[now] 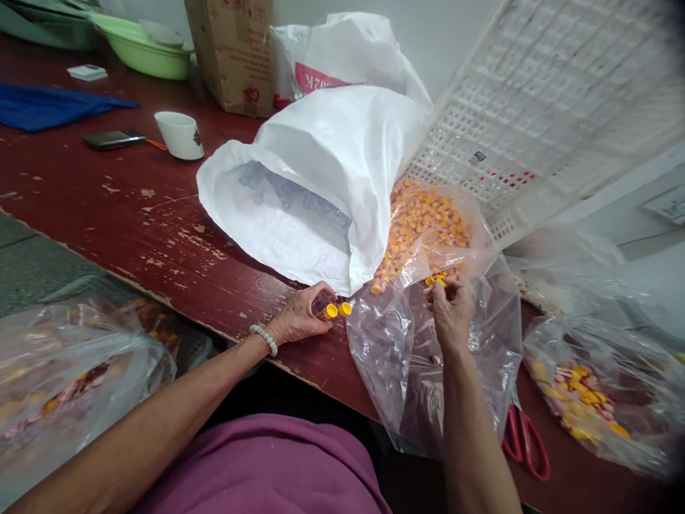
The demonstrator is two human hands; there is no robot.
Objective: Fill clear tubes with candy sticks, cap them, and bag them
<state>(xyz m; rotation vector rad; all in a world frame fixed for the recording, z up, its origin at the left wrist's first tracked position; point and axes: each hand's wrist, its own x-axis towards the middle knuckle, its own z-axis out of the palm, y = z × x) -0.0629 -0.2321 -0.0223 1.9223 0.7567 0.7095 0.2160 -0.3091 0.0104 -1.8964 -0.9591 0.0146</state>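
My left hand, with a beaded bracelet at the wrist, is closed around small clear tubes. Two yellow round ends on them point to the right. My right hand is at the mouth of a clear plastic bag, its fingers curled by several small yellow-capped pieces. Whether it grips them cannot be made out. A heap of yellow-and-pink pieces fills the bag behind that hand. Beside my left hand lies a white sack, its wide mouth facing me.
A white plastic basket leans over the table's right side. Red-handled scissors lie by my right forearm, near another bag of yellow pieces. A white cup, a phone and a carton stand or lie farther back.
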